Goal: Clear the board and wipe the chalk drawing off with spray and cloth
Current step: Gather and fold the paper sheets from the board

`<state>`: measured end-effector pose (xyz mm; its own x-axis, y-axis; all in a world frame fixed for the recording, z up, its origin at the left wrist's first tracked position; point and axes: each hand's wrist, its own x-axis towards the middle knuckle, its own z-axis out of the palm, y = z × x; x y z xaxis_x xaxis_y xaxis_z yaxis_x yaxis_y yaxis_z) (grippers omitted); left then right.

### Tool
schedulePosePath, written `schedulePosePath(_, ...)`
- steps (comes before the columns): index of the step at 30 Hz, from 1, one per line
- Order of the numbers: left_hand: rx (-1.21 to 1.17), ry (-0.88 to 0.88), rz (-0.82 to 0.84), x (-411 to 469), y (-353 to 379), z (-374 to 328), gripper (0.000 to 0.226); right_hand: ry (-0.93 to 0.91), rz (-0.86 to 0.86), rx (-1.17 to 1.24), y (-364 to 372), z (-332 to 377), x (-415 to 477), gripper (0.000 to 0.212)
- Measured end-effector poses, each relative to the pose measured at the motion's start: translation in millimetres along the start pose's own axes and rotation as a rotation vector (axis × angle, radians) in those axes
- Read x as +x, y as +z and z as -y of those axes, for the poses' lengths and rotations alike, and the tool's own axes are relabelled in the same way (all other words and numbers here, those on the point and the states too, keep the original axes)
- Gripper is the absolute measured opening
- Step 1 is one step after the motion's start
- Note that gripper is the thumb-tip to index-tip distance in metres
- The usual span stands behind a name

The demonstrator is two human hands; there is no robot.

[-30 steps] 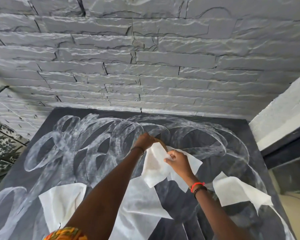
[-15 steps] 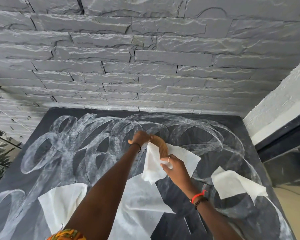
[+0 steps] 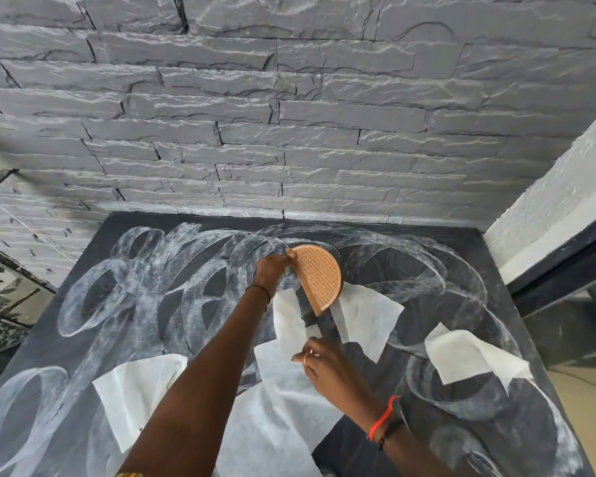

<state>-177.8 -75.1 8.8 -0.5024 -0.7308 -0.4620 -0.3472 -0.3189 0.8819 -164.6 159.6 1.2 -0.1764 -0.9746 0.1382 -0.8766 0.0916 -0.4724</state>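
Board (image 3: 461, 425) btm edge cut off; left hand (image 3: 272, 270) grips semicircular block (image 3: 319, 278).

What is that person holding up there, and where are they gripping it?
The left hand grips a wooden half-disc at its upper corner; the right hand holds nothing.

Black board (image 3: 461, 256) covered in white chalk loops (image 3: 145, 290), with white sheets (image 3: 365, 321) lying on it.

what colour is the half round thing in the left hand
Light tan wood with a fine ribbed face; head view.
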Motion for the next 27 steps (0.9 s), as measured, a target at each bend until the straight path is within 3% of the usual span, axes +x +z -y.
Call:
schedulePosePath(4, -0.169, -0.023, -0.01, -6, -12, 8, 0.034, 0.032, 0.149, -0.067, 22, -3, -11, 0.032)
schedulePosePath(6, -0.232, -0.046, 0.001, -3, -19, 18, 0.05, 0.037, 0.215, -0.03, 25, 3, -16, 0.029)
schedulePosePath(8, -0.261, -0.084, -0.005, 0, -25, 26, 0.05, 0.101, 0.311, 0.037, 23, 6, -17, 0.028)
schedulePosePath(10, -0.296, -0.11, 0.004, 3, -31, 34, 0.049, 0.214, 0.359, 0.178, 14, 10, -14, 0.05)
schedulePosePath(12, -0.349, -0.126, 0.03, 3, -38, 43, 0.057, 0.333, 0.237, 0.42, 2, 13, -6, 0.061)
schedulePosePath(14, -0.39, -0.147, 0.042, 1, -44, 48, 0.057, 0.482, -0.048, 0.544, -9, 10, 14, 0.045)
schedulePosePath(16, -0.407, -0.173, 0.038, 0, -49, 52, 0.046, 0.602, -0.323, 0.532, -25, 2, 39, 0.054)
schedulePosePath(18, -0.421, -0.198, 0.041, 1, -53, 57, 0.041, 0.641, -0.353, 0.439, -37, -12, 65, 0.09)
schedulePosePath(20, -0.435, -0.216, 0.053, 2, -58, 59, 0.037, 0.66, -0.23, 0.396, -43, -20, 90, 0.111)
schedulePosePath(22, -0.435, -0.238, 0.051, 3, -62, 58, 0.036, 0.655, -0.082, 0.429, -45, -24, 113, 0.106)
schedulePosePath(24, -0.438, -0.258, 0.025, 6, -67, 56, 0.035, 0.636, 0.033, 0.468, -43, -28, 135, 0.076)
schedulePosePath(27, -0.466, -0.235, -0.041, 15, -79, 55, 0.032, 0.641, 0.059, 0.453, -34, -31, 158, 0.056)
